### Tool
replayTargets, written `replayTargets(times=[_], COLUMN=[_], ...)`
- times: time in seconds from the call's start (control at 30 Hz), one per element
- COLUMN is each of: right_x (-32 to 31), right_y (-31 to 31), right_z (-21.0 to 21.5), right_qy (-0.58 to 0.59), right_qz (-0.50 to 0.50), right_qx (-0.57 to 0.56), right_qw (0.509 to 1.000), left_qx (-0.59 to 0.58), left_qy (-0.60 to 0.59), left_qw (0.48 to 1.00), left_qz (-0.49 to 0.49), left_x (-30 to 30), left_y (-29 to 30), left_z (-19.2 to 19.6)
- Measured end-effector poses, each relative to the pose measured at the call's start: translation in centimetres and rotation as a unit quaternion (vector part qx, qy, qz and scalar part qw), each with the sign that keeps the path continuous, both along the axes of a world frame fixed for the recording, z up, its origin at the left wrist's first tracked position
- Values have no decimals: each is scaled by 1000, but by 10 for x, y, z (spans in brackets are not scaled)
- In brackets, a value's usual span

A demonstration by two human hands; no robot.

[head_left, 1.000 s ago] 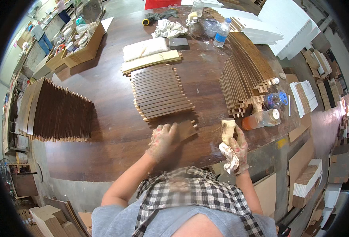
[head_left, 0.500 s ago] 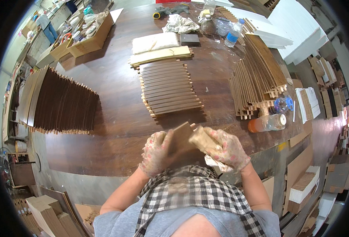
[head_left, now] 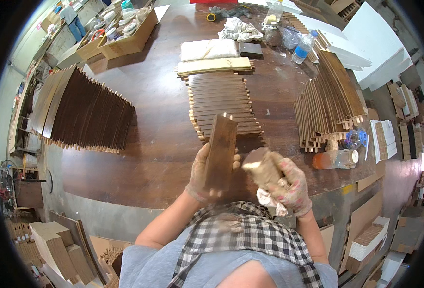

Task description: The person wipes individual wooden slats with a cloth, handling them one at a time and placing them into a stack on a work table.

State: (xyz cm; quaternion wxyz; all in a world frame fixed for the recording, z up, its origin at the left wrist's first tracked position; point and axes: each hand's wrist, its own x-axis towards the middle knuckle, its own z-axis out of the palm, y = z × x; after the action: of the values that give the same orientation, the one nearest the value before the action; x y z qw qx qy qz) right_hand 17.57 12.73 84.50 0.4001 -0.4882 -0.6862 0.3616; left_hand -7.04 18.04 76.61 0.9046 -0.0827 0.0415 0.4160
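At the near edge of the dark wooden worktop (head_left: 140,158), the left hand (head_left: 203,169), in a stained work glove, has its grip wrapped around a dark brown wooden slat (head_left: 220,150), holding it up off the surface with its pegged end pointing away from the person. A second ago that hand lay flat on the slat where it rested on the worktop; since then the slat has been lifted and turned lengthwise in front of the chest. The right hand (head_left: 288,185), also gloved, is clenched on a pale sanding block (head_left: 261,165) with a white rag bunched under it, and it has come in from the right so that the block now sits just beside the slat's right edge. Just beyond lies a flat row of similar slats (head_left: 224,103), capped by a pale plank (head_left: 214,66). Toward the right edge, more slats stand on edge in a fanned stack (head_left: 329,101), with an orange bottle (head_left: 334,158) lying near them. Along the left edge stands another fanned stack of dark panels (head_left: 84,110).
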Motion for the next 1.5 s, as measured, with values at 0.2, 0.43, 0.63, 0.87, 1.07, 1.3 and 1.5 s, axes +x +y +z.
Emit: replayTargets(times=[0.2,0.43,0.63,0.87,1.07,1.3,1.5], right_x=[-44,-23,-29,-3,-18,-50,-110], right_y=[3,-11,-15,-25,-4,69,40], right_z=[33,29,35,19,19,-3,-12], right_qy=[-220,-329,-273,-213,-83,-109,-77], right_qz=[137,139,104,54,-4,-50,72], right_qx=[155,145,129,74,94,403,376], right_qw=[953,923,948,973,992,907,921], left_qx=[14,41,27,32,30,21,191], left_qy=[183,145,173,18,57,-14,77], left_qw=[981,983,973,996,996,997,978], left_qz=[62,103,151,79,65,-71,16], left_x=[12,0,6,-5,4,38,20], left_y=[1,0,1,6,6,-2,18], left_z=[27,3,8,10,20,64,-25])
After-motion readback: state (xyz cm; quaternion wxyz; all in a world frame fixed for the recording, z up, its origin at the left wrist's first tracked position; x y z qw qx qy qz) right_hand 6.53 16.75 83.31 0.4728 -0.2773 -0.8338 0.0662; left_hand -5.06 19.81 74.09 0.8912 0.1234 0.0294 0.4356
